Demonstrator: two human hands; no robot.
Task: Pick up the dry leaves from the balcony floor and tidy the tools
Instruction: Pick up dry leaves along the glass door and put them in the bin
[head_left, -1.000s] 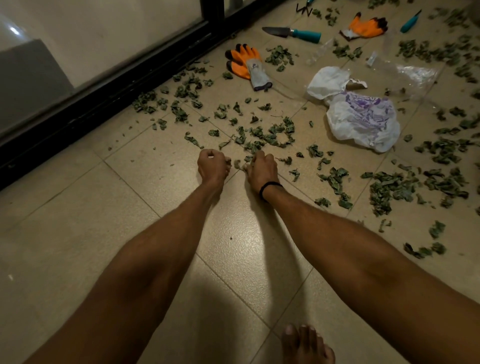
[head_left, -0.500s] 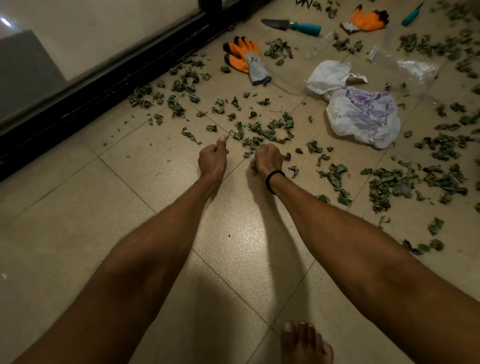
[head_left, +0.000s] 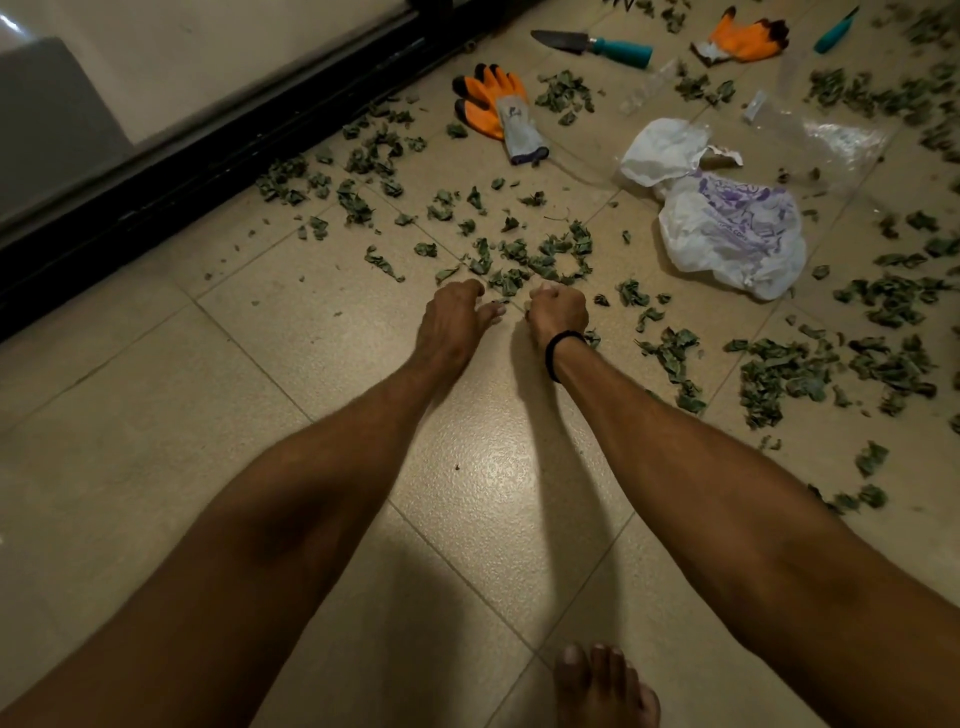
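Lying beside dry leaves (head_left: 540, 257): white bag (head_left: 727, 234), purple print illegible.

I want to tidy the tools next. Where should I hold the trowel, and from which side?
Grip the trowel by its teal handle, coming from above on the right. It lies flat, and its pointed blade faces left toward the door track.

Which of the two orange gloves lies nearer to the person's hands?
The glove with the grey cuff, close to the black door track, is nearer. The other orange glove lies farther off, beside the teal-handled trowel.
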